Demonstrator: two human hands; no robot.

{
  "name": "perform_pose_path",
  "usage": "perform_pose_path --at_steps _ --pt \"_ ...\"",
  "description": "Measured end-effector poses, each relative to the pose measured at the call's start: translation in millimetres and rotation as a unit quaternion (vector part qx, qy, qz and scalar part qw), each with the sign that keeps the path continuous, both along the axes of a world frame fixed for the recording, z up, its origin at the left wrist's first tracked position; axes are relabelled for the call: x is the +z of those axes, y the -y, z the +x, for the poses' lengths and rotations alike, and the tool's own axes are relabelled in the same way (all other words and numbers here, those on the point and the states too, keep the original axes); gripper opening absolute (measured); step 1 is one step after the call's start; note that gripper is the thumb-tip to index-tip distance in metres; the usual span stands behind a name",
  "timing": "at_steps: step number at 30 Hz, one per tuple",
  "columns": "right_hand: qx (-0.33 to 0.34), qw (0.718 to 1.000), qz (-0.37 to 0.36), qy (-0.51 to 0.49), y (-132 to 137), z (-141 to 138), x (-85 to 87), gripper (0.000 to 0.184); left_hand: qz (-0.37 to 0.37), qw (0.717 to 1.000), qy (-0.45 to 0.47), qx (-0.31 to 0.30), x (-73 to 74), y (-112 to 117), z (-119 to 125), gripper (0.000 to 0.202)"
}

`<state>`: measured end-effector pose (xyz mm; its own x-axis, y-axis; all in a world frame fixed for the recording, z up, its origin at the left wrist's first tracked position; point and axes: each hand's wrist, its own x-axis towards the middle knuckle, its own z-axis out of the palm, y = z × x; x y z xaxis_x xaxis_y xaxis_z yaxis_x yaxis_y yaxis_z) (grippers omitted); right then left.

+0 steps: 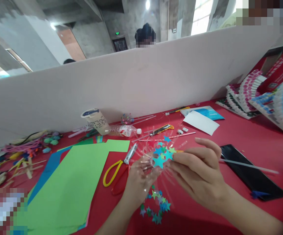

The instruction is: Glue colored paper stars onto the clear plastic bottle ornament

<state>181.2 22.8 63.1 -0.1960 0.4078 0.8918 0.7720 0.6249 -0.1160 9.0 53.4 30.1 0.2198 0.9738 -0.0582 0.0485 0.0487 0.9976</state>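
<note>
My left hand (139,182) is closed around a clear plastic piece (147,158) whose edge is cut into thin, splayed strips. Turquoise and green stars (159,161) sit on top of it. Reaching in from the right, my right hand (201,164) has its fingertips together at the edge of a turquoise star; its thumb is partly hidden. Below both hands, a loose ring of small stars (164,205) in blue, green and silver lies on the red table. Scissors (117,169) with one yellow and one red handle lie open beside my left hand.
Green paper sheets (75,182) spread on the left. Behind the hands are a paper cup (96,122), a plastic bottle (126,130) and a box cutter (162,130). A black phone-like slab (251,173) lies right. A white partition (131,81) borders the table's back.
</note>
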Motion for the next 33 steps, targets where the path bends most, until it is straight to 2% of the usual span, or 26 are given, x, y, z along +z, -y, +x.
perform_pose_path --at_steps 2,4,10,14,20,25,33 --pt "-0.002 1.000 -0.012 0.005 1.0 0.1 1.1 0.013 -0.007 0.998 0.042 -0.041 1.8 -0.8 0.6 0.012" --pt "-0.006 0.999 -0.034 0.003 1.0 0.5 3.0 0.010 -0.010 0.995 0.078 -0.058 1.3 -1.7 1.4 0.012" --pt "-0.016 0.997 -0.070 -0.035 -0.8 2.7 6.5 0.012 -0.027 0.996 0.082 -0.017 -3.7 -3.6 2.6 0.006" --pt "-0.007 0.994 -0.086 -0.066 0.3 3.7 9.0 0.010 -0.029 0.996 0.089 -0.006 -3.4 -4.2 3.3 0.011" --pt "0.002 0.990 -0.114 -0.084 0.6 4.4 12.5 0.009 -0.016 0.998 0.052 0.037 -4.8 -3.9 3.4 0.015" --pt "0.005 0.989 -0.129 -0.078 -0.5 2.5 9.0 0.006 -0.024 0.993 0.109 0.043 -9.2 -3.8 2.9 0.019" --pt "0.040 0.984 -0.155 -0.074 1.0 -1.5 8.9 0.004 0.000 0.997 0.025 0.079 -6.3 -7.3 3.9 0.014"
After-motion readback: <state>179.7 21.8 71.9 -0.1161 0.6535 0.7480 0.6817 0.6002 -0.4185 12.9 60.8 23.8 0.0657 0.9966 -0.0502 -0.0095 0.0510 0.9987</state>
